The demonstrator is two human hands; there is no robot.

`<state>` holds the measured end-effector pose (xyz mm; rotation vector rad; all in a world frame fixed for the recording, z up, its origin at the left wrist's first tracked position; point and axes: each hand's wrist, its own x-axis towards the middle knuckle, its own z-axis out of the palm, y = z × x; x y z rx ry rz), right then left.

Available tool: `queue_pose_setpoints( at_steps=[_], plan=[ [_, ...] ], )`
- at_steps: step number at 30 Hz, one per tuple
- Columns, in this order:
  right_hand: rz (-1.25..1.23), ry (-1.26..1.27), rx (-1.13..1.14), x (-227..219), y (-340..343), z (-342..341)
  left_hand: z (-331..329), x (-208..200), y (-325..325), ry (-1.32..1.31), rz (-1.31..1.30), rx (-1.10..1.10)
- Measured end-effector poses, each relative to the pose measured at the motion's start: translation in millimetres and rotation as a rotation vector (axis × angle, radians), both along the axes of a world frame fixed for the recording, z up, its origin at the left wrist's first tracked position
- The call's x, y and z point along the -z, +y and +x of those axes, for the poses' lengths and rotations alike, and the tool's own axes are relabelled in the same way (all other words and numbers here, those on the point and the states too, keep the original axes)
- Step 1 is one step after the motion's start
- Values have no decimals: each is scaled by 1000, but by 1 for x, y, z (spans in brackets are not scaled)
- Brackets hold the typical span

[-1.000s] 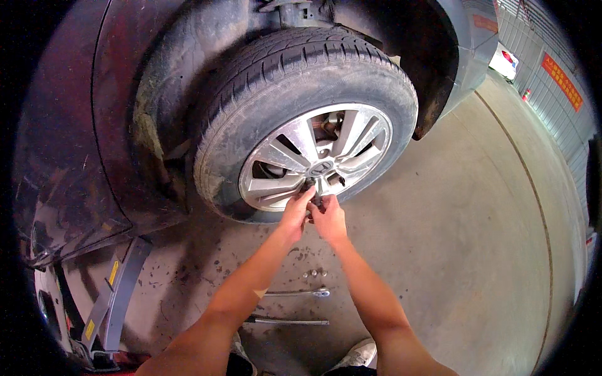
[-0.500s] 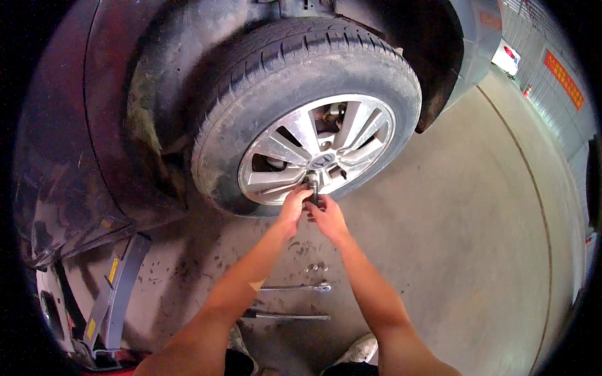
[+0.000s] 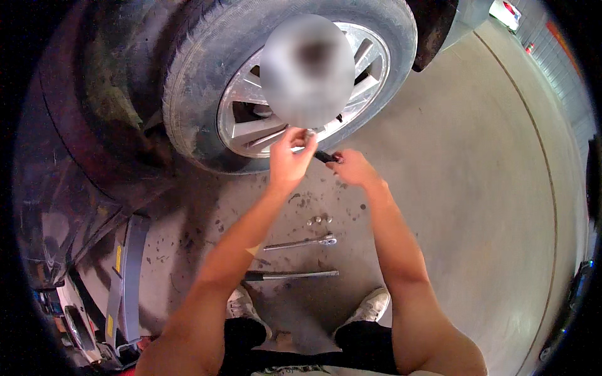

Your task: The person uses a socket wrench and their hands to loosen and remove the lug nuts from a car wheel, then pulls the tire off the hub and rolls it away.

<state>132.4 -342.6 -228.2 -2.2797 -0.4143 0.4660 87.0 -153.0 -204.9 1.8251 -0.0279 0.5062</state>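
Observation:
My left hand [image 3: 290,161] is at the lower part of the silver alloy wheel [image 3: 242,129], with thumb and fingers pinched around a small silver lug nut [image 3: 310,133]. Just right of it, my right hand [image 3: 355,168] grips a short black socket [image 3: 324,156], which slants up toward the left fingertips. Whether the nut and the socket touch is hard to tell. The black tyre [image 3: 194,94] surrounds the wheel, and a blurred patch covers the hub and several spokes.
On the concrete floor below my hands lie three small silver nuts [image 3: 318,219], a ratchet wrench [image 3: 298,243] and a bar with a black grip [image 3: 301,274]. Grey metal lift arms [image 3: 128,282] stand at the left, beside the dark car body [image 3: 69,150]. My shoes [image 3: 370,305] are near.
My view has tipped down, so the wheel sits higher. Both hands have come back from the spokes and moved apart; the black socket is now in the right hand, the nut in the left.

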Motion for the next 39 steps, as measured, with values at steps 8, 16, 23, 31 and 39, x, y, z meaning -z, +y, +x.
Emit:
queue_pose_setpoints(
  at_steps=[8,16,23,31,39],
  plan=[
    [-104,147,90,6,-28,13,-61,122,-2,507,1076,536],
    [311,238,237,-15,-7,9,-92,176,-10,408,1151,497],
    [1019,702,261,-20,36,-5,-89,183,-17,505,1091,569],
    [1303,605,418,-48,75,-14,-38,106,1,523,601,411],
    [801,-9,437,-61,90,-23,-6,-18,23,243,-29,9]
  ],
)
